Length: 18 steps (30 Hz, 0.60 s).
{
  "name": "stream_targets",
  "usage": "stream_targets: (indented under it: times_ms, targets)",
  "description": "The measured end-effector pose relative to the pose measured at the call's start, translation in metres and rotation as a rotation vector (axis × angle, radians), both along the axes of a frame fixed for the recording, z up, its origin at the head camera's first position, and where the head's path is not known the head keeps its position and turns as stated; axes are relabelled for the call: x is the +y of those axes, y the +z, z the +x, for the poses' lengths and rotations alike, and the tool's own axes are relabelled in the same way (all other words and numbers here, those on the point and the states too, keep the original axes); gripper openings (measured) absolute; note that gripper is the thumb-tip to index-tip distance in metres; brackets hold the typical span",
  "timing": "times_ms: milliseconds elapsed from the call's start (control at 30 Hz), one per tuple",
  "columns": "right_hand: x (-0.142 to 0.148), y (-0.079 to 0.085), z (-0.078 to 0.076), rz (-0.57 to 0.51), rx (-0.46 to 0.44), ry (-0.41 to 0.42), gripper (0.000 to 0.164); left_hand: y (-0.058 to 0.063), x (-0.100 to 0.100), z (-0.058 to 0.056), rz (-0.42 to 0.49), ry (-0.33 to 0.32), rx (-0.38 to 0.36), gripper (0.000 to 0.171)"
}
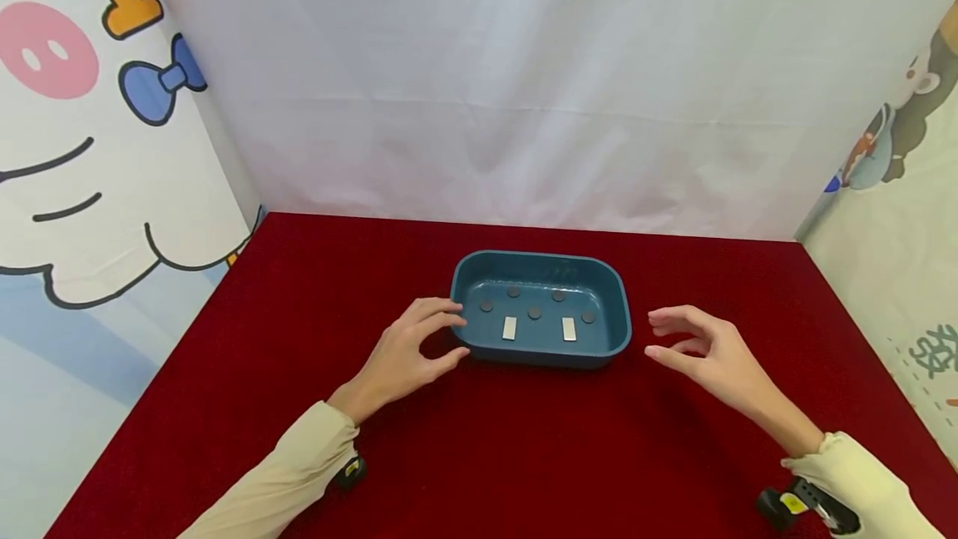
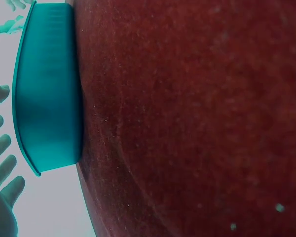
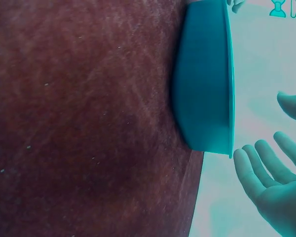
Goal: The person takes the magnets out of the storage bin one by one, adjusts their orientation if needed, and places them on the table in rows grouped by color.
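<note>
A blue rectangular tub [image 1: 542,353] with rounded corners stands on the red cloth. On its floor lie several small dark round discs [image 1: 535,313] and two small white rectangular pieces, a left piece [image 1: 510,328] and a right piece [image 1: 569,329]. My left hand [image 1: 404,353] hovers at the tub's left end, fingers loosely bent and thumb apart. In the left wrist view, a gap shows between those fingers [image 2: 4,170] and the tub wall [image 2: 49,94]. Off the right end, my right hand [image 1: 714,356] is held in the air, relaxed, with nothing in it.
Red cloth [image 1: 494,456] covers the table around the tub. A white curtain [image 1: 486,106] hangs behind the far edge. Printed cartoon sheets stand at the left [image 1: 97,215] and right [image 1: 898,273]. Both wrists wear dark straps with small devices [image 1: 793,506].
</note>
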State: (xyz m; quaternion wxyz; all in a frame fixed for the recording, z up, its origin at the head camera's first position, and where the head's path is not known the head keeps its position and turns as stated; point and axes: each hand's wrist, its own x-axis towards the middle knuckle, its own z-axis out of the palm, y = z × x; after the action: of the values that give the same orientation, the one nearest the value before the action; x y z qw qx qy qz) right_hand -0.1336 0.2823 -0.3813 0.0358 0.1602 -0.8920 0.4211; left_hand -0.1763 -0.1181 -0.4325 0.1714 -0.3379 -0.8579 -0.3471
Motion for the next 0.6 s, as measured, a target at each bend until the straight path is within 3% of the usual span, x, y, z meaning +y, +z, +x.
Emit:
stream_targets:
  times_ms: [300,600]
  targets:
    - [-0.01,0.002,-0.011,-0.025,-0.003,0.011,0.039,-0.005,0.003,-0.008,0.015,-0.038,0.02,0.02]
    - [-0.019,0.004,-0.026,-0.08,-0.072,0.03,0.041,-0.007,0.005,-0.014,0.03,-0.056,0.005,0.015]
